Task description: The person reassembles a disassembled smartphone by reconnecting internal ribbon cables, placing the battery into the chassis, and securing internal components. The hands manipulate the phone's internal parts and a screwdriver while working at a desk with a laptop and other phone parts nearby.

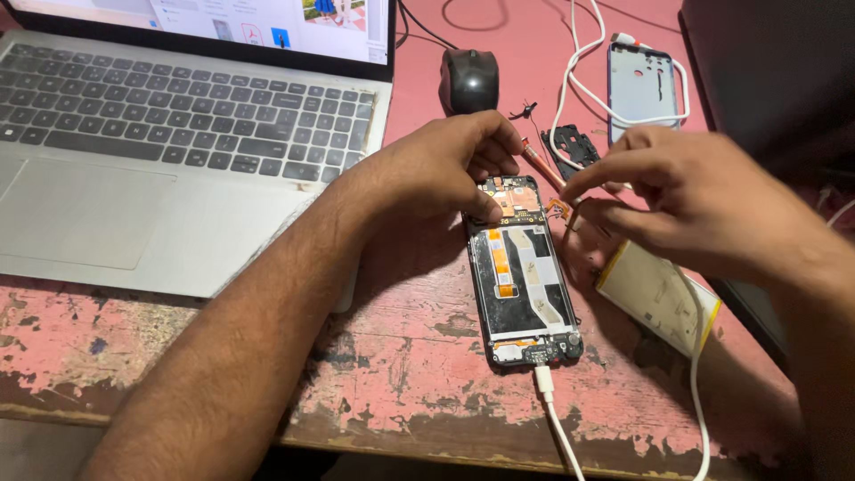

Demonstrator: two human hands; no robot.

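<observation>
- Your left hand (450,165) sits at centre frame, fingers curled down, thumb and fingertips pressing the top edge of the opened phone (524,267). The fingers cover the phone's upper left corner.
- Your right hand (690,200) comes in from the right, slightly blurred. Index and thumb pinch together at a small copper-coloured flex part (559,208) just beside the phone's upper right edge. You cannot tell whether the part is attached to the phone.
- A thin reddish tool tip (541,165) pokes out between the two hands. Its handle is hidden, so which hand holds it is unclear.
- The phone lies back off, centre frame, lengthwise toward you: dark frame, shiny battery bay, orange and pale ribbon strips, board exposed at the top.
- One white cable (557,419) plugs into the phone's bottom end and runs off the lower edge.
- One flat pale battery (659,298) with a yellow edge lies right of the phone, partly under your right hand.
- One grey back cover (643,85) at upper right, a second white cable looped over it. One small black plastic piece (570,147) lies below it.
- One black mouse (468,80) at top centre.
- One silver laptop (134,178) at upper left, its screen cut off by the top edge.
- Table (401,365): pink paint, badly chipped, bare wood showing.
</observation>
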